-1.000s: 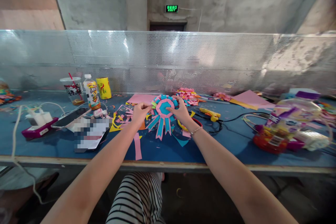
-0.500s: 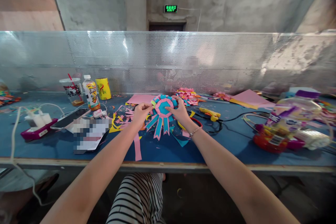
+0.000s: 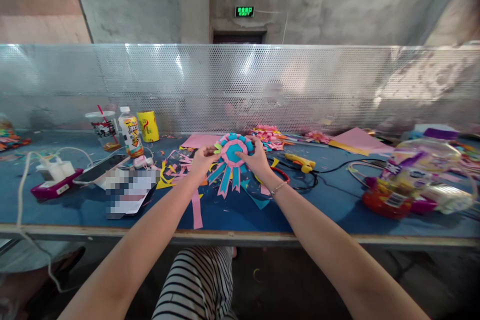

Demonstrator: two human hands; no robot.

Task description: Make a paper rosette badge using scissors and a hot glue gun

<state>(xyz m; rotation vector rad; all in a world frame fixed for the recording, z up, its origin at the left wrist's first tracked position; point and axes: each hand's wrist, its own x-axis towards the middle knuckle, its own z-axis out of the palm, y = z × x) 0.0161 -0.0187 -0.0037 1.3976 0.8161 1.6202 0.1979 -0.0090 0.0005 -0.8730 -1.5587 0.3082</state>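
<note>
A pink and blue paper rosette [image 3: 234, 155] with pointed tails is held up over the table's middle. My right hand [image 3: 257, 157] grips its right edge, thumb across the front. At its left edge my left hand [image 3: 204, 159] is closed, fingertips pinched at the rim beside a small light-green piece [image 3: 217, 148]. Whether that piece is fixed to the rosette I cannot tell. Under and around the hands lie pink and yellow paper scraps [image 3: 165, 175], a long pink strip [image 3: 197, 210] and a blue paper piece [image 3: 258, 202].
To the right lie a yellow glue gun [image 3: 300, 162] with a black cord and a purple-lidded jar [image 3: 437, 145]. Leftward are a power strip [image 3: 58, 187], a phone [image 3: 101, 169], a drink bottle [image 3: 131, 132], a cup [image 3: 105, 130] and a yellow can [image 3: 148, 126]. A perforated metal screen [image 3: 232, 75] stands behind.
The rosette has tilted and risen slightly, its tails a little higher. My left fingers have shifted slightly, showing more of the light-green piece. My right hand keeps its grip.
</note>
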